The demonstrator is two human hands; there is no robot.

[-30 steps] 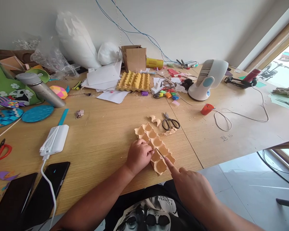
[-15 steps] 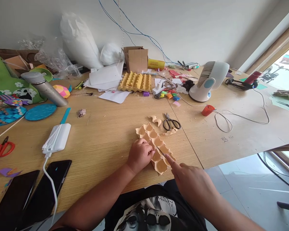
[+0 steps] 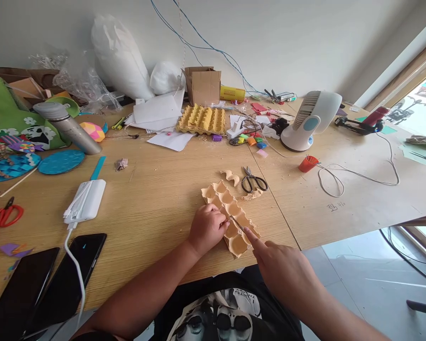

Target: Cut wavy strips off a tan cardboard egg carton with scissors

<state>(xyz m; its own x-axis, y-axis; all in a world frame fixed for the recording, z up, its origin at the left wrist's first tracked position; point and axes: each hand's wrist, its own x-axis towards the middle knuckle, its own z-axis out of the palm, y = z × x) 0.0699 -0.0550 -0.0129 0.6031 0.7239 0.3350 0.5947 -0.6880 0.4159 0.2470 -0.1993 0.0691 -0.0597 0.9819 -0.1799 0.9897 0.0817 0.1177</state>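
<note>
A tan pulp egg carton (image 3: 238, 245) with two rows of cups lies slantwise on the table in front of me. My left hand (image 3: 208, 224) is closed on its left side, thumb and fingertips pinching the ridge between the cups. A slim knife (image 3: 237, 224) is in my right hand (image 3: 279, 260), its tip on the middle ridge close to my left fingertips. My right forefinger is stretched along the blade, and the handle is hidden in the palm. Past the carton lie black-handled scissors (image 3: 252, 181) and a torn strip of carton (image 3: 230, 177).
A yellow egg tray (image 3: 202, 120) stands at the back before a cardboard box (image 3: 205, 86). To the right are a white fan (image 3: 310, 121) and a red cup (image 3: 308, 164). Leftward lie a power bank (image 3: 87, 201), two phones (image 3: 76, 270) and red-handled scissors (image 3: 4, 215).
The view has shifted slightly. The knife tip and both hands stay at nearly the same place on the egg carton.
</note>
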